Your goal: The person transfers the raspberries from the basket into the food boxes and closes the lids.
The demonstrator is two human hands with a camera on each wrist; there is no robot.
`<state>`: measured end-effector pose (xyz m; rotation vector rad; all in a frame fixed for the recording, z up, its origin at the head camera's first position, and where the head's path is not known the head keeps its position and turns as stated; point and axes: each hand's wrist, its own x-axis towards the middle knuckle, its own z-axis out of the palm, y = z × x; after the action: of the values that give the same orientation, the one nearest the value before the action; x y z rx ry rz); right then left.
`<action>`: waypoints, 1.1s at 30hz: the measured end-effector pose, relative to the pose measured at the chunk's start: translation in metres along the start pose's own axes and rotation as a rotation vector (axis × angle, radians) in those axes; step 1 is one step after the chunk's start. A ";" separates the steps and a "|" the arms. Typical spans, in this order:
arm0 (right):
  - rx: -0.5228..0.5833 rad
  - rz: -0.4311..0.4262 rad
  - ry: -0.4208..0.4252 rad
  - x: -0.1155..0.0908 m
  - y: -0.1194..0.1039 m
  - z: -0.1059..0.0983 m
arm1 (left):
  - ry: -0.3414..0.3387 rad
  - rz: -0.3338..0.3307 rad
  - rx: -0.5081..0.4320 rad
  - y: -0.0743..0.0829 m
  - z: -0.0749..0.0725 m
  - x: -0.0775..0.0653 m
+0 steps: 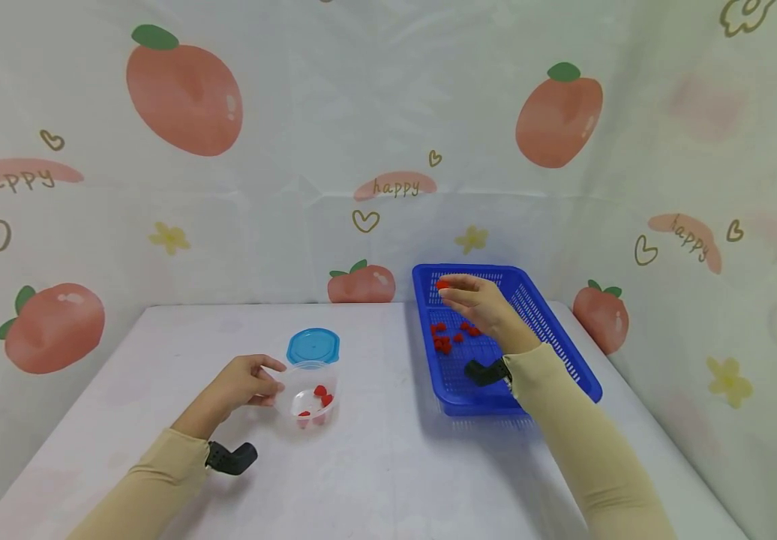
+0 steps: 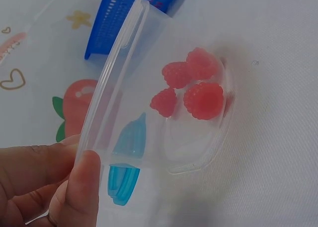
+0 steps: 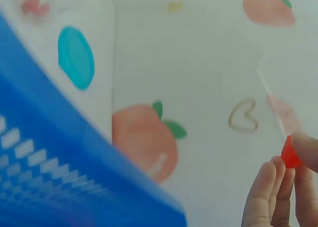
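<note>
My left hand [image 1: 248, 382] pinches the rim of a clear plastic container [image 1: 287, 405] between thumb and fingers. Inside it lie several raspberries [image 2: 203, 101], seen through the wall in the left wrist view. My right hand [image 1: 476, 300] is raised over the blue basket [image 1: 445, 390], and its thumb and fingertips pinch a single raspberry [image 3: 290, 152]. More loose raspberries [image 1: 442, 345] lie on the basket's floor, mostly toward its left side, below the right hand.
A blue lid [image 1: 313, 346] lies on the white table [image 1: 375, 465] just behind the container. The basket stands on the right part of the table, close to the back wall. A printed cloth [image 1: 294, 112] covers the walls behind and at the right.
</note>
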<state>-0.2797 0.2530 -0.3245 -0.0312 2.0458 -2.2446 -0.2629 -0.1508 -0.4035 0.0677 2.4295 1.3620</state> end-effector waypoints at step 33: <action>-0.091 -0.006 -0.083 -0.030 0.046 0.129 | 0.015 -0.014 -0.008 -0.003 0.001 0.003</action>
<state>-0.2360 0.1233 -0.3564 -0.1353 2.1052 -2.1148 -0.2647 -0.1509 -0.4068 0.0388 2.4319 1.3702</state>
